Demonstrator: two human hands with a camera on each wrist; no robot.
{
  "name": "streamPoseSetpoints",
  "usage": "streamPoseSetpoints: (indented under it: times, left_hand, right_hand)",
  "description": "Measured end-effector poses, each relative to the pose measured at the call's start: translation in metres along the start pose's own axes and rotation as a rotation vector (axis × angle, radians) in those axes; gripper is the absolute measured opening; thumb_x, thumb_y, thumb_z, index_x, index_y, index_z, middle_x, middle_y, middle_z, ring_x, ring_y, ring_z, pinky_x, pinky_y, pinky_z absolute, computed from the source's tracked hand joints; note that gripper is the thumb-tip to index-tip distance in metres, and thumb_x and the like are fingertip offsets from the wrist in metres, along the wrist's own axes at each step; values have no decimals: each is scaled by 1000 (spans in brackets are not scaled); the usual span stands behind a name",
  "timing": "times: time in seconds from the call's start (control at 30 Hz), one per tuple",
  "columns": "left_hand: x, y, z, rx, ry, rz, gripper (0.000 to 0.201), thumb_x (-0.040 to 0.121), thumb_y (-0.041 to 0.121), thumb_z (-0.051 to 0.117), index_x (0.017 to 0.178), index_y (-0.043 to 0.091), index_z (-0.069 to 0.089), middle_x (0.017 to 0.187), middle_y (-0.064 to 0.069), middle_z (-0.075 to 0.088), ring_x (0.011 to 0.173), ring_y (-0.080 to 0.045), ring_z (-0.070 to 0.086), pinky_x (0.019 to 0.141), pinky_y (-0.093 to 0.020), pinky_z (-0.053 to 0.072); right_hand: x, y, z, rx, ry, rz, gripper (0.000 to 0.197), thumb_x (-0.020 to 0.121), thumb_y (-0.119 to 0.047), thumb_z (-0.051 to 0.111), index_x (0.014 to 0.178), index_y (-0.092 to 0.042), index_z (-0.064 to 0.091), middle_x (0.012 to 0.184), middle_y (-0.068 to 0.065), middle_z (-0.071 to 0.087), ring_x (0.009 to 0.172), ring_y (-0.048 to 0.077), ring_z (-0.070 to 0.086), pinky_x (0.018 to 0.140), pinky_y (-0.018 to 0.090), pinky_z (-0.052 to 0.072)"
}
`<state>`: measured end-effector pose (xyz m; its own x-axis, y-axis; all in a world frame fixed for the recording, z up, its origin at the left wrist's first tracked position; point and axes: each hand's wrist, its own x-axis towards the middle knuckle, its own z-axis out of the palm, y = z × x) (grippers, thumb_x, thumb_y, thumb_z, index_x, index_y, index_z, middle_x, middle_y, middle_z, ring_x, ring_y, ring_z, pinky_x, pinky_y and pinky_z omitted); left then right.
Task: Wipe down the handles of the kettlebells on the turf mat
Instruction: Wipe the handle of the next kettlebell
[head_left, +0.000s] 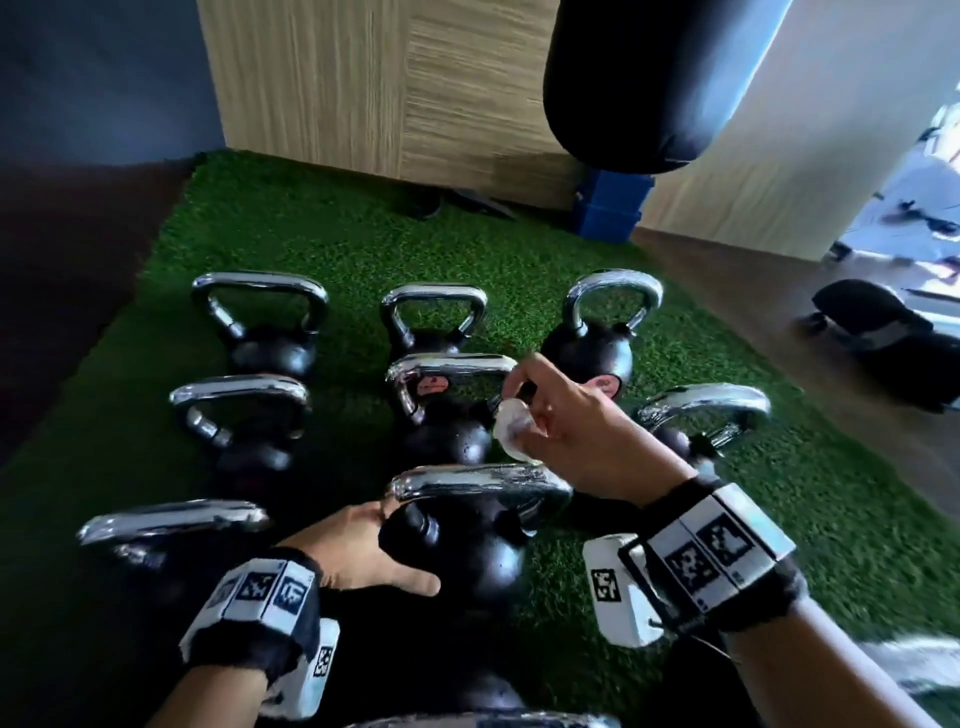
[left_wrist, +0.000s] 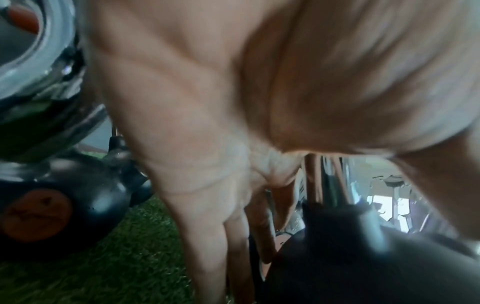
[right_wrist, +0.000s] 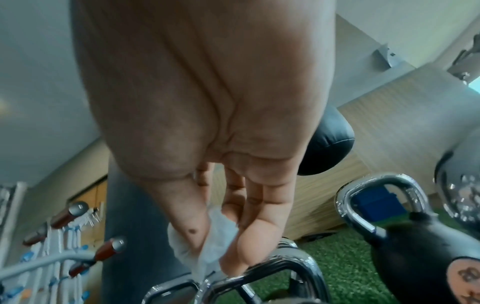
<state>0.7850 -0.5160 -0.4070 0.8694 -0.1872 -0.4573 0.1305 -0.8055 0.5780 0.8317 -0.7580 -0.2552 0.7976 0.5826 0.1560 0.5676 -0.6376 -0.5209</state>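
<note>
My left hand (head_left: 363, 545) reaches forward and down from the lower left, palm turned inward, fingers (left_wrist: 235, 236) straight and close together, thumb spread apart toward me, pressing flat rather than gripping. A black wristband with white marker blocks wraps my left wrist (head_left: 260, 597). My right hand (head_left: 566, 431) is higher and further forward, arm coming in from the lower right, back of the hand facing up. Its thumb and curled fingers (right_wrist: 249, 251) pinch a small white wipe (head_left: 511, 428) at their tips. My right wrist (head_left: 722, 551) carries the same black band with marker blocks.
</note>
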Motion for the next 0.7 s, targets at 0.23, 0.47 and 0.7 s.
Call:
streamPoseSetpoints:
  times: [0.23, 0.47, 0.7]
  left_hand:
    - [0, 12, 30, -67, 194, -80, 124, 41, 99, 66, 150, 54, 27, 153, 28, 31, 144, -7, 36, 117, -25, 31]
    - [5, 9, 40, -99, 300, -28, 113, 44, 86, 80, 145, 52, 41, 120, 61, 14, 131, 10, 32, 107, -11, 24]
    - [5, 4, 44, -88, 329, -16, 117, 50, 81, 82, 152, 49, 34, 139, 31, 33, 131, 9, 33, 107, -11, 24]
  right_hand:
    - [-7, 22, 21, 28, 85, -86, 13, 83, -13, 68, 93, -21, 67, 92, -7, 57, 82, 3, 53, 68, 6, 36]
    - [-20, 22, 24, 25, 214, -176, 24, 86, -17, 64, 109, -21, 61, 66, -6, 60, 58, 10, 54, 55, 12, 37]
    - [-20, 15, 30, 26, 162, -115, 7, 84, -18, 73, 91, -16, 73, 90, -11, 64, 89, 2, 58, 78, 16, 45]
